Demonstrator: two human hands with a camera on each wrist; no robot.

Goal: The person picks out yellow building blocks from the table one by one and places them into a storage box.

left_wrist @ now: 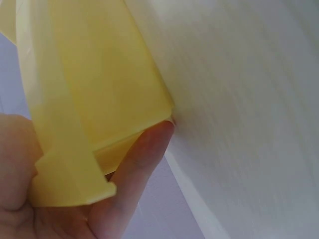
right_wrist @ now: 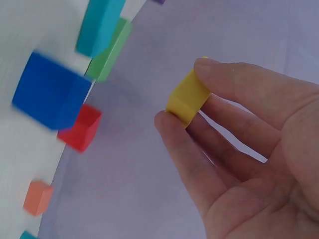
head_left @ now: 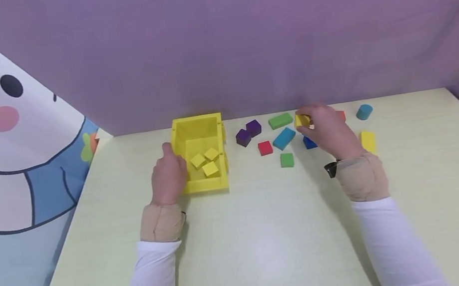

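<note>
My left hand (head_left: 168, 176) grips the left wall of a yellow plastic bin (head_left: 187, 188), thumb at the rim. In the left wrist view a finger reaches down the outside of the bin (left_wrist: 109, 74) to the tabletop. Three yellow cubes (head_left: 211, 169) lie on the bin's floor. Over the block group at right, my right hand (head_left: 329, 129) pinches a yellow block (right_wrist: 189, 97) between thumb and fingertips. A dark blue block (head_left: 310, 142) lies just below that hand in the head view, and a red block (head_left: 341, 115) is partly hidden behind it.
Between bin and right hand lie two purple cubes (head_left: 248, 132), a red block (head_left: 265, 148), a light blue block (head_left: 284, 138), a green bar (head_left: 280, 121) and a green block (head_left: 287, 160). Farther right are a blue cylinder (head_left: 364, 112) and a yellow bar (head_left: 368, 141). A purple backdrop (head_left: 239, 35) borders the table.
</note>
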